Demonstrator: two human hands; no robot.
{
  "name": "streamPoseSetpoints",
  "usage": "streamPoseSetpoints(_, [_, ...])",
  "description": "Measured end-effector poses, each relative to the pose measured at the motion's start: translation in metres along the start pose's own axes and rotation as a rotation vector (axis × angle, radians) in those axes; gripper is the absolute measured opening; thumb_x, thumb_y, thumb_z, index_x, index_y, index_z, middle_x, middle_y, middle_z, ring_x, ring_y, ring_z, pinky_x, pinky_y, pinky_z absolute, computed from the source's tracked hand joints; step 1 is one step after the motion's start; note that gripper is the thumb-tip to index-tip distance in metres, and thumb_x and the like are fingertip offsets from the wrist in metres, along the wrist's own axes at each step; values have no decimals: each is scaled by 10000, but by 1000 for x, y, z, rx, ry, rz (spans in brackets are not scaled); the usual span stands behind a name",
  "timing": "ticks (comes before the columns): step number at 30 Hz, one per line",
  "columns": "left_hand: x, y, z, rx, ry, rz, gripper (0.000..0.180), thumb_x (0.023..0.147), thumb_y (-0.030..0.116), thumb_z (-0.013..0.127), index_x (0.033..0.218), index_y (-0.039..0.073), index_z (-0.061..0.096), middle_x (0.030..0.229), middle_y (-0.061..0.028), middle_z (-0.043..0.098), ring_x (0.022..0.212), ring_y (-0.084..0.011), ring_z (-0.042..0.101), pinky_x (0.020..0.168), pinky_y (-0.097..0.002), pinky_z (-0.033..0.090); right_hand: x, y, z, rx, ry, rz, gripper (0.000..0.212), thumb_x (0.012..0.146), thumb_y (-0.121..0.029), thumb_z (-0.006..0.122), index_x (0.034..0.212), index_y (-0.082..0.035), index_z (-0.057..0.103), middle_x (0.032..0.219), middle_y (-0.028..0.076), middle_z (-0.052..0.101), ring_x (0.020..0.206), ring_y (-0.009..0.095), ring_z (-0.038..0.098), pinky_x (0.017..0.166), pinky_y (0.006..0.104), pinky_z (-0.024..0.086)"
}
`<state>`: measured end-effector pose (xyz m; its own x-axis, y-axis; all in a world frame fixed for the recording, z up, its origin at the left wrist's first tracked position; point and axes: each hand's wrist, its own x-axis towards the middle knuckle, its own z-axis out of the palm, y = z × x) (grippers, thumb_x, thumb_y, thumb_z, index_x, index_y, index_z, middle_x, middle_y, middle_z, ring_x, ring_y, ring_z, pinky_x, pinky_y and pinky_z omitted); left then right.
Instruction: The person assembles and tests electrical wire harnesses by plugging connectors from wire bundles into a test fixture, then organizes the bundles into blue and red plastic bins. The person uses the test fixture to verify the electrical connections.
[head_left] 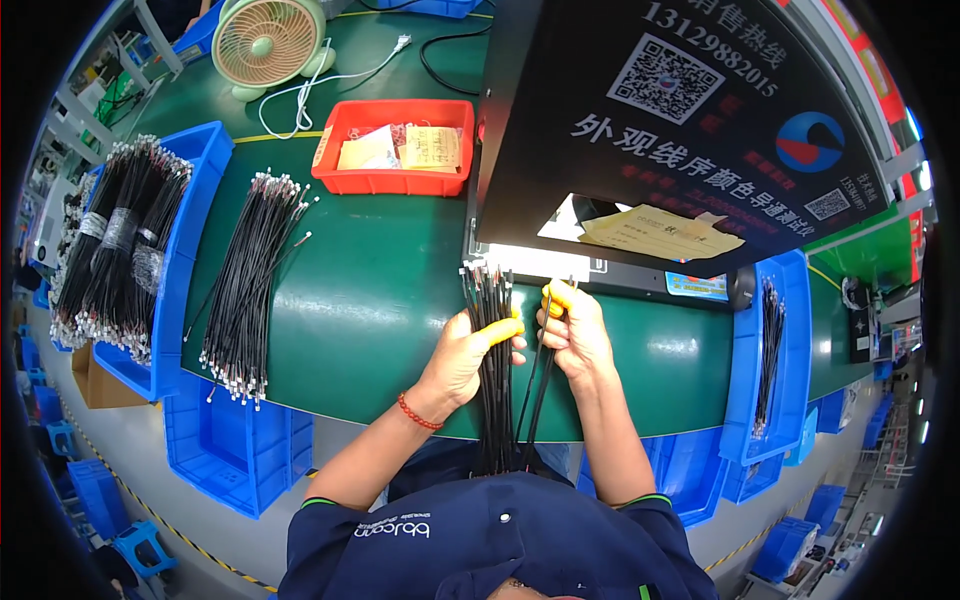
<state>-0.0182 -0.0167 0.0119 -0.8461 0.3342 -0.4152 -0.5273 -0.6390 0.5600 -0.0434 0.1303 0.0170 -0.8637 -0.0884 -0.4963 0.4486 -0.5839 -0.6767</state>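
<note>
My left hand is closed round a thick bundle of black cables with small white connectors at the top. Yellow covers sit on some of its fingers. The bundle hangs down over the table's front edge toward my lap. To its right, my right hand, also with yellow finger covers, pinches a few single black cables near their upper ends. Both hands are just in front of a black testing machine with a lit white slot. A loose pile of similar black cables lies on the green table to the left.
A blue bin of bundled cables stands at the far left. Behind are a red tray with paper slips and a fan with a white cord. Another blue bin with cables stands right. Yellow papers hang on the machine.
</note>
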Motion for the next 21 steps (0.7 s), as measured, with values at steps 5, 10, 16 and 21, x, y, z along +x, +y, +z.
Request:
streamPoseSetpoints(5, [1, -1, 1, 52, -10, -3, 149, 754, 46, 578, 888, 20, 519, 733, -56, 555, 619, -126, 558, 522, -235, 488, 4, 9, 8, 19, 146, -81, 139, 803, -160, 521, 725, -54, 475, 574, -12, 409, 361, 34, 282, 317, 174, 221])
streamPoseSetpoints(10, [1, -1, -1, 120, 23, -33, 156, 745, 46, 593, 876, 12, 518, 706, -49, 548, 582, -114, 547, 484, -210, 477, -10, -2, 14, -20, -96, -4, 133, 795, -177, 548, 797, -58, 488, 606, -4, 443, 360, 27, 300, 319, 167, 211])
streamPoseSetpoints(16, [1, -7, -2, 221, 29, 5, 147, 754, 64, 587, 872, 11, 517, 709, -50, 547, 580, -111, 541, 494, -220, 479, -14, 3, 22, -353, -18, -165, 135, 773, -171, 578, 747, -52, 520, 509, -42, 383, 350, 7, 255, 312, 172, 170])
streamPoseSetpoints(21, [0, -3, 0, 123, 9, -9, 162, 756, 60, 576, 898, 6, 518, 751, -59, 550, 622, -123, 556, 549, -251, 498, 0, 0, 4, -13, -22, 30, 150, 789, -173, 542, 706, -60, 487, 507, -43, 360, 335, 18, 237, 298, 161, 172])
